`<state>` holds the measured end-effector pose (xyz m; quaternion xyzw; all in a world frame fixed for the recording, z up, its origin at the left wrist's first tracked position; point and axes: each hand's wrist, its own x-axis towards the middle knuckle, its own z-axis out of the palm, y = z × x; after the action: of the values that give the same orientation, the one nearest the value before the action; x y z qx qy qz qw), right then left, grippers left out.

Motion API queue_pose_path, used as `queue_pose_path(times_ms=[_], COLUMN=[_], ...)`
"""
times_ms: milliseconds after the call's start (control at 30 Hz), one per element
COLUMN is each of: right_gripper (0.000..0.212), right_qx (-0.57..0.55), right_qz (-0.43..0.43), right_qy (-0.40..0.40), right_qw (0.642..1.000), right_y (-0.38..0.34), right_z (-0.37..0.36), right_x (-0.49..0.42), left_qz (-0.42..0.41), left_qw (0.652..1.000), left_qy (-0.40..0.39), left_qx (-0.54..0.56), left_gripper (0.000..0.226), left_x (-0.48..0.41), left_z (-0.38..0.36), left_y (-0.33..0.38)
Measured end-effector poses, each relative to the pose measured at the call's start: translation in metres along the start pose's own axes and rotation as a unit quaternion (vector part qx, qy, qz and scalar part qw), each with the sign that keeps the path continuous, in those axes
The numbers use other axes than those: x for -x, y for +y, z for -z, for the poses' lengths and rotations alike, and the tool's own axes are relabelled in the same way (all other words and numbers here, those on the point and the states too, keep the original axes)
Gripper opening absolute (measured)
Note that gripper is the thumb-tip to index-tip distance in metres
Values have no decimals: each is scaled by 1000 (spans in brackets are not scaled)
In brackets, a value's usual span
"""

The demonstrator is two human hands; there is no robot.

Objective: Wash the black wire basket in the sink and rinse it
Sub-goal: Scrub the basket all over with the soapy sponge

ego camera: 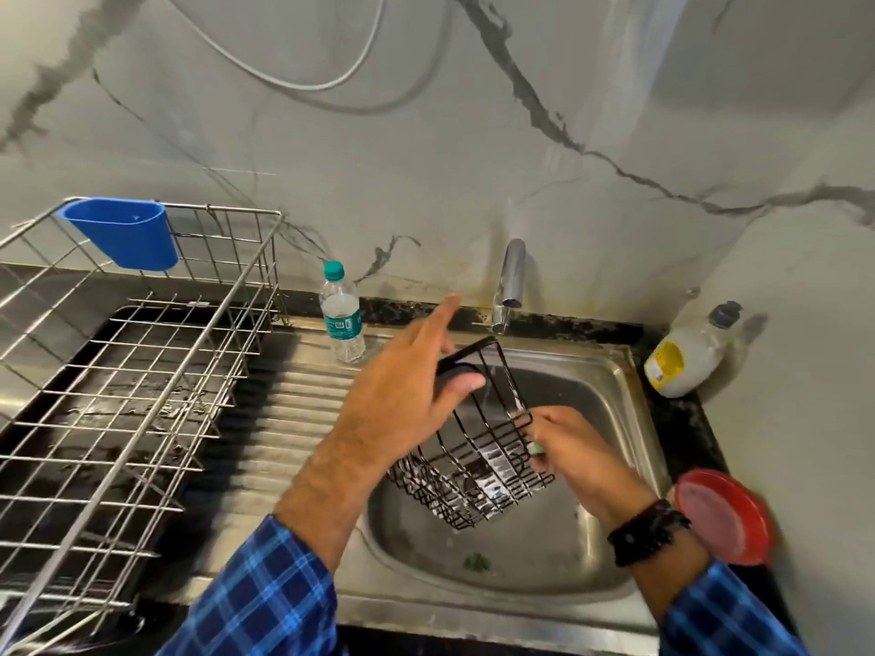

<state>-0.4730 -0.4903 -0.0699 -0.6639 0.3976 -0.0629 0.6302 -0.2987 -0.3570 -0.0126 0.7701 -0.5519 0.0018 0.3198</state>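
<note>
The black wire basket (478,471) hangs tilted over the steel sink (611,371), with white foam on its lower wires. My left hand (407,395) grips its upper rim with thumb and fingers, the forefinger stretched out. My right hand (573,447) is at the basket's right side, closed on a small green scrubber (537,448) that touches the wires. Water runs from the chrome tap (510,281) onto the basket's top. Green scraps lie in the sink bottom.
A steel dish rack (142,371) with a blue cup holder (124,229) fills the left drainboard. A clear water bottle (342,314) stands behind the drainboard. A soap bottle (686,357) and a red lid (724,516) sit right of the sink.
</note>
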Motion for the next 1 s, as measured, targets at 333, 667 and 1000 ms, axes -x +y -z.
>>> queue_pose_path(times_ms=[333,667,1000], right_gripper=[27,31,19], right_qx=[-147,-122,377], right_qz=[-10,73,376], right_qy=[17,215,259], right_qw=[989,966,806], right_y=[0,-28,-73], right_z=[15,29,-21], right_x=[-17,-5,8], left_qz=[190,256,237], left_qw=[898,841,930], left_qy=[-179,-113,-10], left_qx=[354,463,280], left_gripper=[33,32,41], left_x=[-3,13,20], left_z=[0,-9,-15], left_y=[-22,-22,-14])
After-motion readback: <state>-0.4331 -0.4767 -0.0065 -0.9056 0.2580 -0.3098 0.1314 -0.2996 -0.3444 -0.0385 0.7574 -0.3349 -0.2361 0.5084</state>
